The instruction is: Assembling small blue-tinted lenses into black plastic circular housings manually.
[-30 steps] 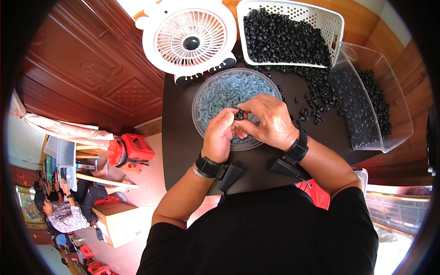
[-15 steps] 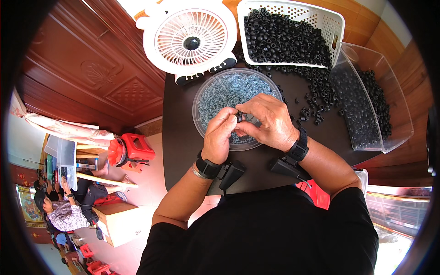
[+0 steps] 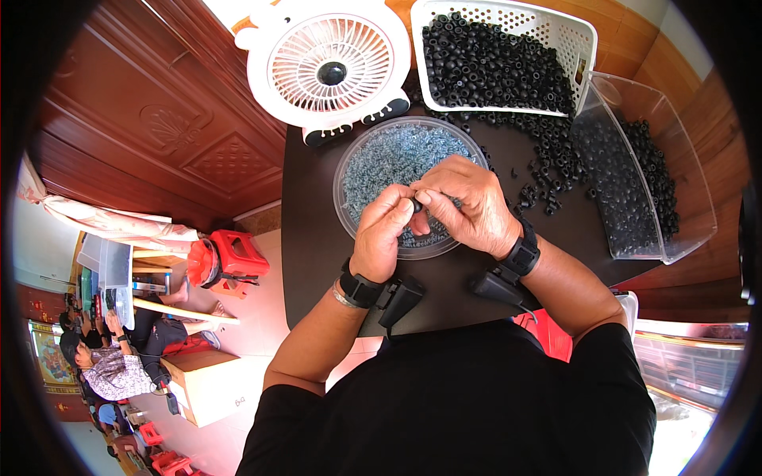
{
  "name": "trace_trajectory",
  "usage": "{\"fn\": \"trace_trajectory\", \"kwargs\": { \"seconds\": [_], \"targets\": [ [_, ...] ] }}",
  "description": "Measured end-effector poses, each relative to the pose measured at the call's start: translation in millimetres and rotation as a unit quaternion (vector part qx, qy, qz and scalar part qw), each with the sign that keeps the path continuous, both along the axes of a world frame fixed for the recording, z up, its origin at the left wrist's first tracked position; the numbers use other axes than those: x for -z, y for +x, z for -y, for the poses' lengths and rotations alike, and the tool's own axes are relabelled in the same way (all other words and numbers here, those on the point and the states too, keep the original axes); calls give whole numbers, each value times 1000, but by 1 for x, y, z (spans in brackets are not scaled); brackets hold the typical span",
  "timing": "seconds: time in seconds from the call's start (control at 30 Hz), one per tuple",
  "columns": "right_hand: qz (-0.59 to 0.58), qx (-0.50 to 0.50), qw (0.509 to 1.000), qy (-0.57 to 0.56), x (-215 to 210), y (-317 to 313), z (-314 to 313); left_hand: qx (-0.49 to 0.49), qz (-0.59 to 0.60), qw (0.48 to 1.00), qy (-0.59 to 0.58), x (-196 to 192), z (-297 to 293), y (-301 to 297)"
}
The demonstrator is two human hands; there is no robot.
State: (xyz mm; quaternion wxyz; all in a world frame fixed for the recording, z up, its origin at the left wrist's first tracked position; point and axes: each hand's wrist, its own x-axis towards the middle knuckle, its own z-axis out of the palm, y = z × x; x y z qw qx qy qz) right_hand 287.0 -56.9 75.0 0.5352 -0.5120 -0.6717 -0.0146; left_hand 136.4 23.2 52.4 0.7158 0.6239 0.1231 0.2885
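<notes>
My left hand point(image 3: 379, 234) is closed, pinching a small round black plastic part point(image 3: 417, 206) between thumb and fingers. My right hand point(image 3: 470, 208) meets it from the right, thumb and forefinger pressed together at the part's upper edge. Whatever sits between those right fingertips is hidden. Both hands are over the near half of a round clear tub point(image 3: 339, 194). Inside it lie many tiny clear bluish pieces point(image 3: 389, 159).
Beyond the tub stand a white fan point(image 3: 332, 73) and a white basket point(image 3: 587, 59) of black parts. Loose black parts point(image 3: 548, 163) are strewn on the dark table point(image 3: 313, 262). A clear bin point(image 3: 689, 182) with more lies right. People sit farther off left.
My right thumb has shifted up to the top of the black part, and its fingertips have drawn together. The left hand keeps its grip, with the part slightly turned.
</notes>
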Motion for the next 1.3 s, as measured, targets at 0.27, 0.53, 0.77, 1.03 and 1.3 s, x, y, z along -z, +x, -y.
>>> {"fn": "trace_trajectory", "kwargs": {
  "seconds": [0.27,0.53,0.77,1.03,1.3],
  "targets": [
    [-26,18,999,8,5,-7,-2,2,6,997,-73,1,4,1],
    [90,78,993,-11,-1,-13,1,-24,26,990,-134,6,1,0],
    [127,108,985,-33,1,-15,2,-7,37,983,-177,6,7,4],
    [156,106,982,-32,2,-17,3,-30,11,986,-161,5,13,4],
    [187,96,978,-18,8,-16,0,-42,-5,988,-150,6,14,2]
  ]
}}
